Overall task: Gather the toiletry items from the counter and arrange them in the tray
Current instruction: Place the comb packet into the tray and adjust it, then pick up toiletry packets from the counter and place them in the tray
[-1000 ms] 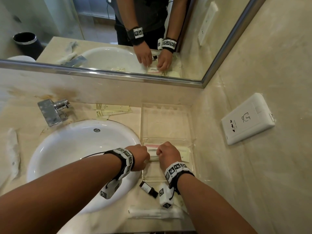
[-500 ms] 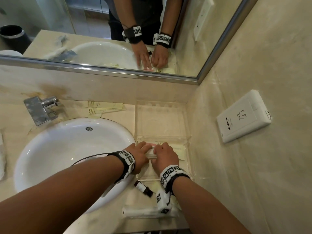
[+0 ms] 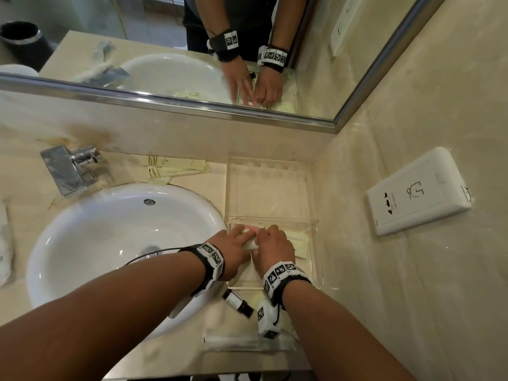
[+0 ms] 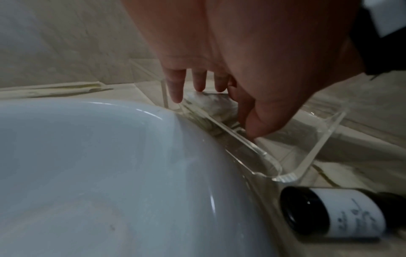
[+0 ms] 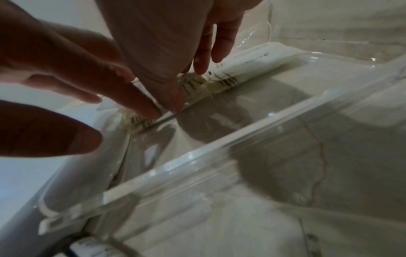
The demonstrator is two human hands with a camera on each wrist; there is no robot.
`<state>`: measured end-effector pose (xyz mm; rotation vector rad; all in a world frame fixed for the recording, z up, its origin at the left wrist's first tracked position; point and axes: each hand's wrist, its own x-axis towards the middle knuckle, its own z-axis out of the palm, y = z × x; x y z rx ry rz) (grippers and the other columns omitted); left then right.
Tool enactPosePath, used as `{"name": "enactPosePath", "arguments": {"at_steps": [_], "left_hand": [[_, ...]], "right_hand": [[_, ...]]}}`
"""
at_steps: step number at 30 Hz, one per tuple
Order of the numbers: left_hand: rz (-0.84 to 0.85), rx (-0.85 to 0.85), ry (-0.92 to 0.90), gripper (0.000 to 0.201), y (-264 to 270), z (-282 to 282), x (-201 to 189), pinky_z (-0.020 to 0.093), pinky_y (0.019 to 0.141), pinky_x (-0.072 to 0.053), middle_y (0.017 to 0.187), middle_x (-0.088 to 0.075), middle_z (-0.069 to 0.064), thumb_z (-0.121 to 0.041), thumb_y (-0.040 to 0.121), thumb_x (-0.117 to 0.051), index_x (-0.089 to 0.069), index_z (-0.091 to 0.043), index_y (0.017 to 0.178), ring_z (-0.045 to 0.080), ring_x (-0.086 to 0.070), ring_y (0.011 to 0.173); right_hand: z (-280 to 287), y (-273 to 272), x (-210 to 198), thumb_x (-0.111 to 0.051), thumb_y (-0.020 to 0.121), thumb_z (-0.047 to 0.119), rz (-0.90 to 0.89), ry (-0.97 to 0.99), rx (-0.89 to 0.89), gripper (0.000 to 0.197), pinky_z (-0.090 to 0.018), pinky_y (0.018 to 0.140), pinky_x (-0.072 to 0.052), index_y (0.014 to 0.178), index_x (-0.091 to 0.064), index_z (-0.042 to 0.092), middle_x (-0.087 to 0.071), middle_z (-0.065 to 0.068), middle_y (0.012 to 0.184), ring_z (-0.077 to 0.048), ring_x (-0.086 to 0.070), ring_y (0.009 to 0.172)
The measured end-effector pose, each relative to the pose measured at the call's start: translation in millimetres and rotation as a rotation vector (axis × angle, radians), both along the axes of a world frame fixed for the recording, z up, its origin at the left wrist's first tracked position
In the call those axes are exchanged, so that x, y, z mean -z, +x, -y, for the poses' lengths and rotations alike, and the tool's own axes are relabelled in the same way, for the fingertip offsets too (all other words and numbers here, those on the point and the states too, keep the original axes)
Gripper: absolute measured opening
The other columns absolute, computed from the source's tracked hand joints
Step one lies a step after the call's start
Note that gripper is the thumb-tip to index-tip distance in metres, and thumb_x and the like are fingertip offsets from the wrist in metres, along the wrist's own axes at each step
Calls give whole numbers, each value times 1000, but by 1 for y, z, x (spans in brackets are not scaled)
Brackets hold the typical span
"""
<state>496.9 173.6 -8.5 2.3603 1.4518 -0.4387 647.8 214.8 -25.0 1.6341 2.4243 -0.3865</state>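
A clear acrylic tray (image 3: pixel 311 188) with two compartments stands right of the sink. Pale yellow packets (image 3: pixel 298 243) lie in its near compartment, seen close in the right wrist view as packets (image 5: pixel 252 64). My left hand (image 3: pixel 236 240) lies on them with straight fingers (image 4: pixel 198 83) pressing down. My right hand (image 3: pixel 272 243) is beside it, fingers curled, thumb and fingers (image 5: pixel 204 64) pinching the packets' edge. A small dark bottle (image 3: pixel 237 302) with a white label lies on the counter just before the tray. A long clear-wrapped item (image 3: pixel 233 340) lies at the counter's front edge.
More yellow packets (image 3: pixel 178 166) lie against the back wall behind the white sink (image 3: pixel 110 243). A chrome tap (image 3: pixel 68 169) stands at the back left. A white socket panel (image 3: pixel 417 191) is on the right wall. The tray's far compartment holds nothing.
Both hands were fists on the packets a second ago. The left hand has since straightened its fingers flat onto them. The right hand stays curled, and the packets have shifted little.
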Motion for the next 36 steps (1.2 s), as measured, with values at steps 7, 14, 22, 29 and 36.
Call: {"name": "enactPosePath", "arguments": {"at_steps": [7, 14, 22, 29, 36], "left_hand": [[115, -126, 22, 44, -36, 15, -27, 46, 109, -39, 161, -18, 2, -39, 85, -53, -60, -37, 129, 31, -15, 147], [138, -556, 47, 43, -108, 52, -36, 43, 111, -38, 161, -20, 3, -34, 93, -50, -54, -30, 135, 28, -14, 147], [208, -956, 49, 36, -206, 92, -55, 42, 109, -38, 147, -44, -3, -28, 95, -50, -59, -32, 129, 23, -40, 133], [170, -996, -114, 35, -242, 134, -45, 34, 106, -41, 134, -57, -3, -31, 98, -45, -57, -30, 131, 19, -53, 123], [210, -986, -229, 37, -244, 136, -34, 31, 107, -40, 135, -59, -4, -27, 97, -44, -60, -27, 130, 18, -53, 125]], "right_hand": [[1, -8, -13, -61, 74, 63, -108, -11, 13, 42, -35, 81, -49, 98, -58, 29, -51, 6, 104, -18, -50, 96], [6, -68, -37, -59, 82, 48, -247, -50, -118, 33, -33, 87, -45, 107, -61, 27, -53, 5, 114, -19, -51, 109], [24, -142, -39, -57, 91, 39, -217, -171, -205, 37, -34, 95, -47, 126, -59, 29, -47, 2, 135, -20, -51, 122], [40, -177, -20, -57, 93, 36, -60, -343, -268, 34, -32, 94, -48, 126, -60, 31, -49, 3, 135, -19, -61, 110], [61, -207, 2, -66, 82, 44, 132, -548, -432, 45, -31, 97, -48, 126, -63, 34, -64, 7, 129, -17, -60, 115]]}}
